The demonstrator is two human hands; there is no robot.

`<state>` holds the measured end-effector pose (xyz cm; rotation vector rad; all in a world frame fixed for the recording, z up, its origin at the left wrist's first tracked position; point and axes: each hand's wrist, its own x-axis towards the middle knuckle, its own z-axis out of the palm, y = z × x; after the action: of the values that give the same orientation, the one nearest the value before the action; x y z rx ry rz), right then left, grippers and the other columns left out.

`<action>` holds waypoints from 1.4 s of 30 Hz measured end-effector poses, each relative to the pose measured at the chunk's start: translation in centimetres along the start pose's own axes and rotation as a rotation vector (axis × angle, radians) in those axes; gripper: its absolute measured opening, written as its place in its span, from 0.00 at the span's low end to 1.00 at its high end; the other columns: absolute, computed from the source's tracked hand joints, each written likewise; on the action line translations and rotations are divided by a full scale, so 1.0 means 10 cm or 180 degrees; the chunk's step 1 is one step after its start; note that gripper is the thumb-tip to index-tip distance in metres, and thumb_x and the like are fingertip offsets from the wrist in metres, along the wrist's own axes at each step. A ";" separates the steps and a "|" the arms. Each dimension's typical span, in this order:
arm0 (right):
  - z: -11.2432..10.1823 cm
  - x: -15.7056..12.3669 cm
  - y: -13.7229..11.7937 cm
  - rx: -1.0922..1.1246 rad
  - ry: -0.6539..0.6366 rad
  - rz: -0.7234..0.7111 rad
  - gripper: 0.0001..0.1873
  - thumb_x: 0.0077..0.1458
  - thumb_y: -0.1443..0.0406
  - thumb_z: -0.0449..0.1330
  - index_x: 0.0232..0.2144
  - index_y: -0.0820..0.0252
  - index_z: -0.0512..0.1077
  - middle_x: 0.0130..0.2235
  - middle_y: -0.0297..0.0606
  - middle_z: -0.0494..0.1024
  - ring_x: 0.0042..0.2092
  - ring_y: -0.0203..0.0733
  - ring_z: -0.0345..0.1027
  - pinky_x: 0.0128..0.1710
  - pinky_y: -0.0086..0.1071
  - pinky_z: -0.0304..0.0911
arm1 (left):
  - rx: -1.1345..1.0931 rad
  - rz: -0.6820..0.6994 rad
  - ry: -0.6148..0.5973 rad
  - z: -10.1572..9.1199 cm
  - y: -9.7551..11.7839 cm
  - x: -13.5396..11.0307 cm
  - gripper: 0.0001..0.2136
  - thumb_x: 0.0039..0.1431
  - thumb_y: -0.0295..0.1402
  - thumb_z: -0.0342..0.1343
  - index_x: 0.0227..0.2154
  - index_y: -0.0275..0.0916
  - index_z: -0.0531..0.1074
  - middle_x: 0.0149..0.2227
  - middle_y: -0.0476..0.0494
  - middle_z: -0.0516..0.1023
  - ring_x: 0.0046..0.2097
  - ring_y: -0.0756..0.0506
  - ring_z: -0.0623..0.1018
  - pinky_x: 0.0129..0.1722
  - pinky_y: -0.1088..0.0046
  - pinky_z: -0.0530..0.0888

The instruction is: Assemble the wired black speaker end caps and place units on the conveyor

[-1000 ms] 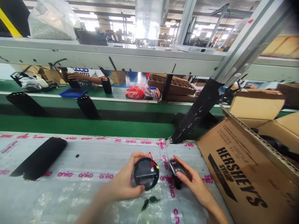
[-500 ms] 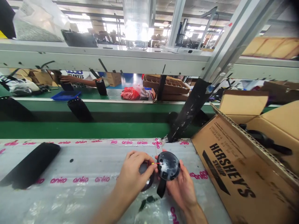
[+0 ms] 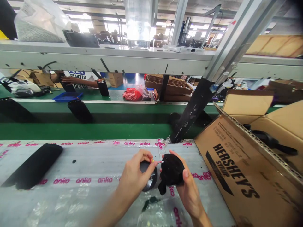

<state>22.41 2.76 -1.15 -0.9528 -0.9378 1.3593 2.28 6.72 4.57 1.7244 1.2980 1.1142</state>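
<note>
From the head camera I see a work surface (image 3: 99, 162) wrapped in clear film, with pink lettered tape crossing it. Behind it runs a green strip (image 3: 118, 130), and above that a pale shelf (image 3: 118, 61) bears a tall clear cylinder (image 3: 138, 26) and a plastic bag (image 3: 39, 26) of grains. Across the way, a co-worker's hand (image 3: 68, 80) reaches over a blue tray (image 3: 71, 97).

The black part (image 3: 172, 170) sits in the right hand (image 3: 189, 187), just above the surface; it is rounded and matt, with a stubby tab hanging at its lower left. The thumb and fingers close round its right side. The left hand (image 3: 136, 175) pinches thin wires (image 3: 159, 162) between thumb and forefinger, their pale end at the part's edge; whether it is plugged in, I can't tell. Partly hidden below these fingers is a dark glossy disc (image 3: 153, 182).

A cardboard box (image 3: 236, 170) bounds the right side, near the right hand, and a dark slanting post (image 3: 191, 110) stands beyond. Leftward, film stretches widely to a long black piece (image 3: 35, 165).
</note>
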 end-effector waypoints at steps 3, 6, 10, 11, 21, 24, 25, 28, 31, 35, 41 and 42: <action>0.00 0.04 -0.06 -0.0590 -0.0029 -0.0237 0.35 0.71 0.42 0.54 0.72 0.48 0.64 0.71 0.44 0.72 0.70 0.60 0.67 0.73 0.58 0.58 | -0.0002 0.0002 -0.0022 0.00 -0.01 0.01 0.04 0.68 0.35 0.63 0.40 0.44 0.74 0.36 0.53 0.84 0.39 0.47 0.85 0.42 0.73 0.76; 0.03 0.09 -0.16 -0.1074 -0.0112 -0.0336 0.34 0.71 0.42 0.54 0.71 0.47 0.66 0.72 0.42 0.69 0.73 0.60 0.60 0.76 0.58 0.50 | -0.0036 0.0044 -0.0033 0.01 -0.02 0.01 0.03 0.68 0.34 0.62 0.39 0.44 0.73 0.37 0.53 0.84 0.39 0.48 0.85 0.43 0.73 0.76; 0.04 0.16 -0.23 -0.1119 -0.0455 -0.0244 0.34 0.71 0.41 0.52 0.70 0.46 0.67 0.71 0.42 0.70 0.72 0.61 0.63 0.76 0.58 0.51 | -0.0105 -0.0043 0.0041 0.02 -0.03 0.00 0.11 0.66 0.33 0.64 0.48 0.46 0.70 0.34 0.56 0.85 0.39 0.46 0.87 0.44 0.71 0.76; 0.04 0.17 -0.24 -0.1095 -0.0492 -0.0234 0.34 0.71 0.40 0.52 0.70 0.46 0.67 0.71 0.43 0.71 0.71 0.61 0.64 0.75 0.58 0.52 | -0.0112 -0.0101 0.0104 0.02 -0.04 0.00 0.13 0.65 0.34 0.65 0.48 0.46 0.69 0.33 0.56 0.86 0.39 0.46 0.87 0.44 0.71 0.76; 0.05 0.16 -0.15 -0.0960 -0.0361 -0.0183 0.33 0.71 0.40 0.52 0.70 0.44 0.67 0.71 0.42 0.71 0.73 0.61 0.62 0.76 0.59 0.49 | 0.0090 0.0573 0.0250 -0.02 -0.01 -0.10 0.07 0.69 0.29 0.62 0.45 0.46 0.83 0.43 0.48 0.89 0.45 0.43 0.87 0.48 0.68 0.80; 0.06 0.14 -0.15 -0.0932 -0.0332 -0.0227 0.33 0.72 0.41 0.51 0.70 0.46 0.67 0.71 0.42 0.70 0.73 0.60 0.62 0.76 0.58 0.48 | 0.0107 0.0718 0.0109 -0.04 0.02 -0.10 0.10 0.70 0.27 0.61 0.44 0.47 0.84 0.43 0.48 0.88 0.46 0.43 0.86 0.48 0.68 0.80; 0.07 0.13 -0.16 -0.0960 -0.0333 -0.0245 0.33 0.72 0.41 0.51 0.70 0.46 0.67 0.71 0.42 0.70 0.72 0.60 0.62 0.76 0.58 0.49 | 0.0113 0.0715 0.0072 -0.04 0.03 -0.09 0.09 0.69 0.26 0.61 0.44 0.47 0.85 0.42 0.48 0.88 0.45 0.43 0.86 0.48 0.67 0.80; 0.07 0.11 -0.23 -0.1105 -0.0461 -0.0288 0.34 0.71 0.40 0.52 0.69 0.46 0.68 0.71 0.42 0.72 0.71 0.60 0.65 0.75 0.56 0.53 | 0.0128 0.0623 -0.0068 -0.08 0.05 -0.05 0.05 0.67 0.27 0.65 0.39 0.45 0.84 0.38 0.49 0.88 0.41 0.43 0.86 0.46 0.67 0.79; 0.04 0.11 -0.30 -0.1292 -0.0654 -0.0360 0.37 0.68 0.37 0.54 0.69 0.45 0.70 0.69 0.42 0.74 0.70 0.61 0.66 0.72 0.53 0.60 | 0.0195 0.0525 -0.0159 -0.12 0.06 0.00 0.03 0.65 0.29 0.68 0.35 0.44 0.81 0.35 0.51 0.87 0.39 0.43 0.85 0.44 0.68 0.79; 0.05 0.14 -0.38 -0.1634 -0.0644 -0.0328 0.38 0.66 0.35 0.55 0.67 0.44 0.72 0.69 0.40 0.75 0.69 0.62 0.67 0.68 0.51 0.64 | 0.0352 0.0729 -0.0181 -0.16 0.02 0.02 0.07 0.63 0.30 0.71 0.34 0.43 0.77 0.35 0.51 0.86 0.40 0.43 0.84 0.44 0.67 0.77; 0.12 0.18 -0.42 -0.1511 -0.0724 -0.0114 0.39 0.65 0.34 0.53 0.65 0.48 0.75 0.62 0.43 0.80 0.63 0.62 0.73 0.67 0.51 0.66 | 0.0397 0.1160 -0.0351 -0.22 0.01 -0.06 0.04 0.71 0.28 0.62 0.39 0.42 0.77 0.37 0.49 0.86 0.39 0.45 0.83 0.49 0.65 0.75; 0.12 0.18 -0.39 -0.1366 -0.0690 -0.0079 0.38 0.66 0.35 0.53 0.64 0.49 0.75 0.63 0.43 0.80 0.63 0.61 0.74 0.67 0.50 0.66 | 0.0414 0.1129 -0.0379 -0.22 0.03 -0.07 0.04 0.71 0.27 0.61 0.39 0.42 0.77 0.37 0.49 0.86 0.40 0.45 0.83 0.49 0.65 0.76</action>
<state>22.67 4.57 2.93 -1.1213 -1.4412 1.2813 0.24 6.10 5.52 2.1438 1.0357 1.1180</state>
